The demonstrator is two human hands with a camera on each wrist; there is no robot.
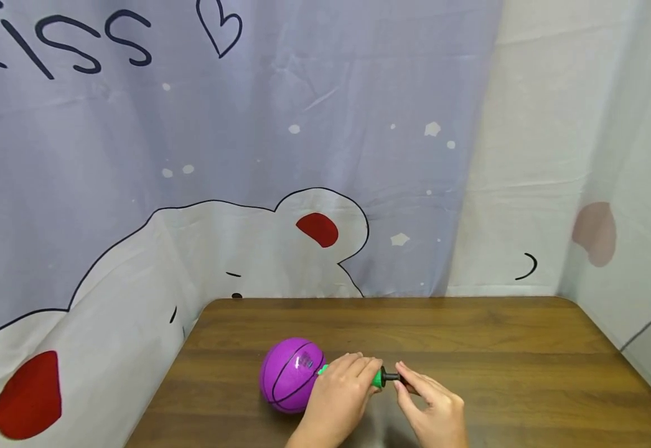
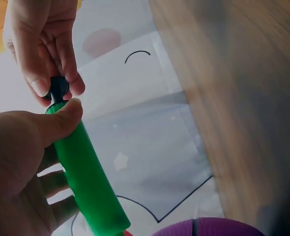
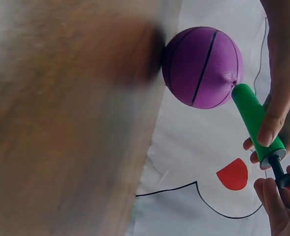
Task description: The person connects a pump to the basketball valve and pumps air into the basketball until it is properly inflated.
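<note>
A purple ball point(image 1: 290, 376) with black seam lines rests on the wooden table, left of both hands. My left hand point(image 1: 341, 393) grips the green barrel of a small hand pump point(image 2: 88, 172), thumb along its side. The pump's front end meets the ball point(image 3: 201, 68) at its valve spot in the right wrist view. With thumb and fingertips my right hand point(image 1: 434, 407) pinches the black handle point(image 3: 283, 180) at the other end. A short length of black rod shows between handle and barrel. In the head view the left hand covers most of the barrel.
The brown wooden table point(image 1: 499, 348) spreads behind and to the right of the hands. A printed curtain point(image 1: 325, 124) with bear drawings hangs along the table's back edge and both sides.
</note>
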